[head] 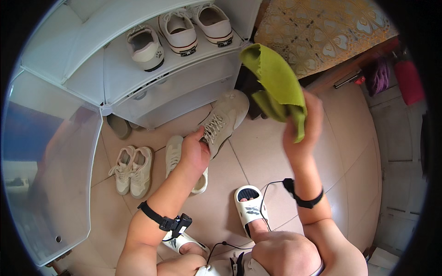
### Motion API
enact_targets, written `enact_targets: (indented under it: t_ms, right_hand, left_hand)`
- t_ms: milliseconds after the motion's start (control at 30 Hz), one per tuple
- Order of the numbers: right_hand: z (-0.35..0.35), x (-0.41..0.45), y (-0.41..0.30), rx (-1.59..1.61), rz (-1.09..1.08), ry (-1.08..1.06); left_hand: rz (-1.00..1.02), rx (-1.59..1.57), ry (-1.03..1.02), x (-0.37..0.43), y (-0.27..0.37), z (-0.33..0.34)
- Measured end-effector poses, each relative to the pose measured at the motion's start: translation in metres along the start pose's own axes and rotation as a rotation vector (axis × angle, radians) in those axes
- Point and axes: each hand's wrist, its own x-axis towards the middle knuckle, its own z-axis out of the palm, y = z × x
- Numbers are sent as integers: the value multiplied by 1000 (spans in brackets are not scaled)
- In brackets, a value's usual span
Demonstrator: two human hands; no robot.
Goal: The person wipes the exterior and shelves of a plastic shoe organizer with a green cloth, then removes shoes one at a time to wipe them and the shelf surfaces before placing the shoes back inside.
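Note:
My left hand (196, 148) grips a beige lace-up sneaker (224, 120) at its ankle opening, with the toe pointing up and to the right. Up at the right, my right hand (305, 120), slightly blurred, holds a green cloth (278, 74) that is bunched and folded over. The cloth is apart from the sneaker. Below the held sneaker, a similar light sneaker (173, 153) stands on the tiled floor, partly hidden by my left hand and forearm. A pair of cream sneakers (140, 169) stands to its left.
A white plastic shoe cabinet (100, 82) holds several white sneakers (178, 32) on a shelf. Its clear door (51, 165) hangs open at the left. A grey slipper (119, 127) lies under the cabinet. A gold patterned cloth (321, 31) covers a surface at the upper right.

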Motion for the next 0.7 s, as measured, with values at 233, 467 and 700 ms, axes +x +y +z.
enact_targets:
  t_ms: [233,467,700]
  right_hand:
    - [19,-60,-39,-4,238,-1517]
    - [5,-14,-14,-164,221,-1142]
    - [-7,-8,-19,-165,397,-1262]
  left_hand:
    - [136,165,21,22,-32,-22]
    - [-173,31,25,19,-74,-26]
    - [-133,579,19,53,-118,-59]
